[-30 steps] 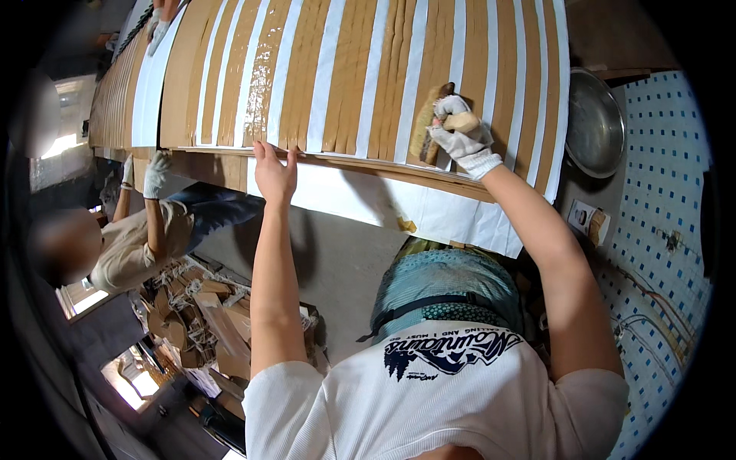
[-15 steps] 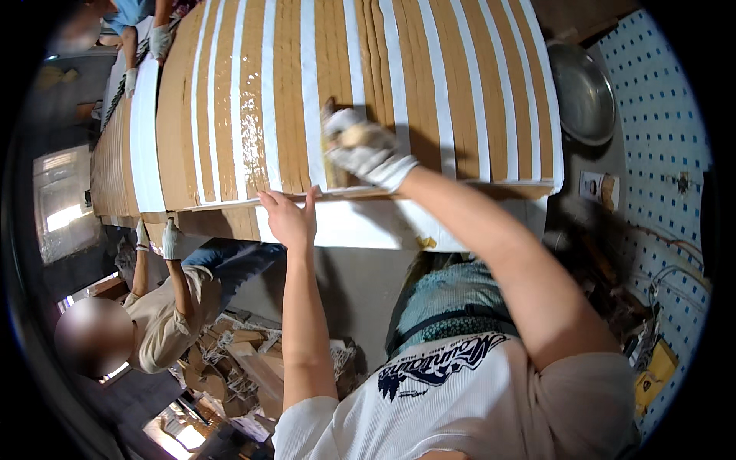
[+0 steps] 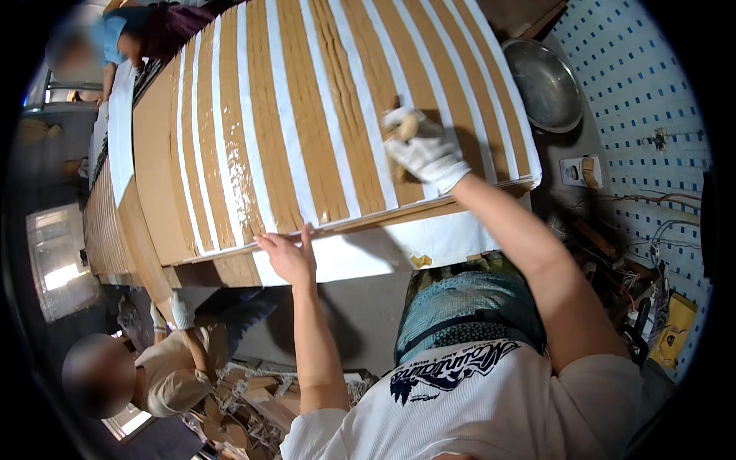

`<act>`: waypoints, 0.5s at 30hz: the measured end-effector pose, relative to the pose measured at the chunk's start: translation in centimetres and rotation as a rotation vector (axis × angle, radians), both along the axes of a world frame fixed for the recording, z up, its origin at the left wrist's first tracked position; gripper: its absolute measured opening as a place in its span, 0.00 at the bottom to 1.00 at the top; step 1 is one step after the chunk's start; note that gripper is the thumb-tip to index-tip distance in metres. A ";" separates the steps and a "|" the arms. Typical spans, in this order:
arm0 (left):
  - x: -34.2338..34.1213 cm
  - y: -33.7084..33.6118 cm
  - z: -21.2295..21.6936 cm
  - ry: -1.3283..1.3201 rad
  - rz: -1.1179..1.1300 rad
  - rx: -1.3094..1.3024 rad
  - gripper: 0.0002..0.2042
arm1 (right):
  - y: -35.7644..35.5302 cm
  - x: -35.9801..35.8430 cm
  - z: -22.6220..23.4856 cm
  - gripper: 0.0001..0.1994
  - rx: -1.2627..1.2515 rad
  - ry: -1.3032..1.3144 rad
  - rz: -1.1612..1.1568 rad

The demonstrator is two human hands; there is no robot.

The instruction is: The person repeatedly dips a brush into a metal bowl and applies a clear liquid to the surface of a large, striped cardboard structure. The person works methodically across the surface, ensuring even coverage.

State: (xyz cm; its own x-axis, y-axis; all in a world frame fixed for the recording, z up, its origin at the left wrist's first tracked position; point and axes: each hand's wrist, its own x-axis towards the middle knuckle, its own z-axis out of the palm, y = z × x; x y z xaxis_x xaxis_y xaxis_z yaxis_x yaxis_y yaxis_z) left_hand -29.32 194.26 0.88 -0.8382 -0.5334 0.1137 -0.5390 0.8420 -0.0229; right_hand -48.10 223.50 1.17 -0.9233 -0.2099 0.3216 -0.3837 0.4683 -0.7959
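Note:
Overlapping brown cardboard sheets (image 3: 268,153), with white strips along their edges, spread fan-like in front of me. My right hand (image 3: 426,149), in a white glove, is closed around what looks like a brush (image 3: 397,170) with a wooden handle. Its lower end meets the sheets toward the right; the glove hides most of its middle. My bare left hand (image 3: 290,257) rests on the near edge of the sheets, fingers stretched out and thumb apart. Below that edge hangs a white sheet (image 3: 360,251).
A metal basin (image 3: 543,84) stands beyond the right end. At lower left a co-worker's gloved hands (image 3: 181,313) hold a long cardboard piece (image 3: 142,238). Another person (image 3: 126,38) is at the far left. Cardboard scraps (image 3: 253,402) heap on the floor.
My right hand has moved right across the sheets with the brush. My left hand stays at the near edge. The co-worker's cardboard piece now slants down off the stack. The view has shifted.

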 end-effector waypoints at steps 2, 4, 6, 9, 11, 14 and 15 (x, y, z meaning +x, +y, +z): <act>-0.4 0.3 0.6 -0.026 0.020 0.001 0.51 | -1.9 0.4 0.0 0.15 -0.234 0.019 0.096; -0.6 0.5 1.1 -0.051 0.045 0.025 0.51 | -2.2 0.8 -1.6 0.15 -0.205 -0.091 0.051; -0.6 0.4 0.9 -0.064 0.055 0.003 0.50 | 0.9 0.9 -2.6 0.19 -0.183 -0.146 -0.107; 0.2 -1.1 -0.9 -0.071 0.022 -0.099 0.49 | 6.4 0.1 -5.6 0.20 -0.146 -0.280 -0.164; -1.2 1.2 0.9 -0.089 0.114 -0.010 0.47 | 12.3 -0.7 -9.6 0.21 -0.060 -0.348 -0.246; -0.9 2.4 0.0 0.041 0.100 0.030 0.32 | 20.3 -1.9 -8.3 0.26 0.072 -0.372 -0.343; -1.5 3.7 0.3 0.036 0.094 0.045 0.29 | 24.3 -2.5 -9.6 0.26 0.085 -0.400 -0.384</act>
State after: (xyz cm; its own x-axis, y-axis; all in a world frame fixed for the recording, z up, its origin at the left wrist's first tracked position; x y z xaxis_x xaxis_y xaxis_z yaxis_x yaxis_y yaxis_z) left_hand -30.85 198.00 1.20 -0.7798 -0.6149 0.1172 -0.6155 0.7873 0.0351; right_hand -50.58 247.80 -8.44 -0.9851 0.1561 -0.0724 0.1511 0.5836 -0.7979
